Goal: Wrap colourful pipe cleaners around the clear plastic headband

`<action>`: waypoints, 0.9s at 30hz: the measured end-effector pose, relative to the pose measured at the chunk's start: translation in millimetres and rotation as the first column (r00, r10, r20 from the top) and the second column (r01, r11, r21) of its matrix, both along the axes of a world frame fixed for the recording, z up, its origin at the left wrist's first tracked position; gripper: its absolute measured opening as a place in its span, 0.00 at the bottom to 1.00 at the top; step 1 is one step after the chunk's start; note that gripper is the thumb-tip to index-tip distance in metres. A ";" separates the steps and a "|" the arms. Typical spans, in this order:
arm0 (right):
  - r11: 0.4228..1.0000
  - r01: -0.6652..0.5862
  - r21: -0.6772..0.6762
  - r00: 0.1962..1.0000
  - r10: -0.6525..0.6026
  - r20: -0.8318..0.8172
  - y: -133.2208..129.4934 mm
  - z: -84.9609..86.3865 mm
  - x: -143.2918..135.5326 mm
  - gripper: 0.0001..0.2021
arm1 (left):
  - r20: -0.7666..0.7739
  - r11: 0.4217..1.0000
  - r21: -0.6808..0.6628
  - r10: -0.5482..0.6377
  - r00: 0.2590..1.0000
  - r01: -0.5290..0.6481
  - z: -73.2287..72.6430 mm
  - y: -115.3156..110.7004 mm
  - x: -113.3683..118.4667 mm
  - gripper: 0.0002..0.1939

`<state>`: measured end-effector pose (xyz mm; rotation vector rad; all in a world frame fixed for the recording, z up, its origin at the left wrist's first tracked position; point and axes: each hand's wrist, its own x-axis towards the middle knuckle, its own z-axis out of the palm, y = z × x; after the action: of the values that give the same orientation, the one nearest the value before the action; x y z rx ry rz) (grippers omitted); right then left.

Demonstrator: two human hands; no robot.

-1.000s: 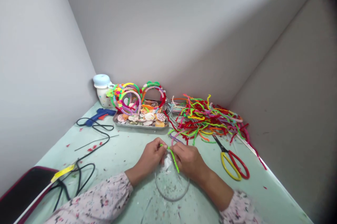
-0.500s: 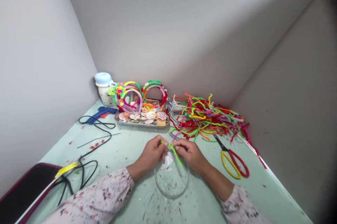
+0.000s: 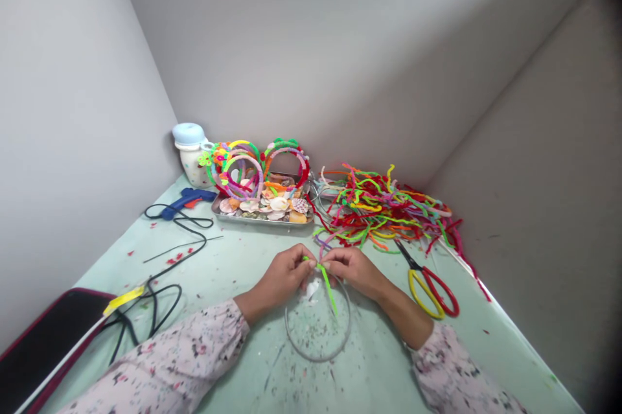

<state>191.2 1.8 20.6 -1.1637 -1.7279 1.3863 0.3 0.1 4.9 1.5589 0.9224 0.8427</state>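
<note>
A bright green pipe cleaner [image 3: 329, 287] runs between my hands, its loose end hanging down inside a thin grey hoop [image 3: 318, 359]. My left hand [image 3: 290, 271] pinches the pipe cleaner at the hoop's far side. Close beside it, my right hand [image 3: 350, 271] has thumb and forefinger closed on the pipe cleaner and the hoop where they meet. My fingers partly hide that spot. A small white scrap [image 3: 311, 289] shows just below my left fingertips.
Behind my hands, a metal tray [image 3: 265, 225] holds shells and colourful wrapped hoops [image 3: 243, 158]. Right of it lies a pipe cleaner heap [image 3: 383, 207], with scissors [image 3: 432, 291] in front. At left are a lidded jar [image 3: 190, 158], blue glue gun [image 3: 184, 202], black cord [image 3: 165, 284] and dark tablet-like object [image 3: 53, 336].
The view has tipped slightly, so the tabletop things sit higher in the picture. My hands have come a little closer together, and the pipe cleaner's loose end hangs more steeply.
</note>
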 end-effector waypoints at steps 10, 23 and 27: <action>0.994 -0.083 -0.076 0.996 0.084 0.021 2.8 4.8 4.4 0.11 | 0.005 1.000 -0.003 -0.002 1.000 0.002 4.0 -2.9 1.2 0.08; 0.993 -0.101 -0.068 0.993 0.104 0.056 6.6 -5.0 9.7 0.10 | -0.056 0.998 0.065 0.008 0.998 -0.004 -5.8 -0.2 1.4 0.07; 0.995 -0.085 -0.061 0.994 0.089 0.070 5.2 -3.4 7.4 0.10 | -0.052 0.998 0.067 0.010 0.999 -0.007 -5.3 -1.0 1.3 0.07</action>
<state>198.6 7.0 17.2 -1.1958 -1.8189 1.4718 1.6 -0.8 -0.4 1.6427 0.9475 0.8499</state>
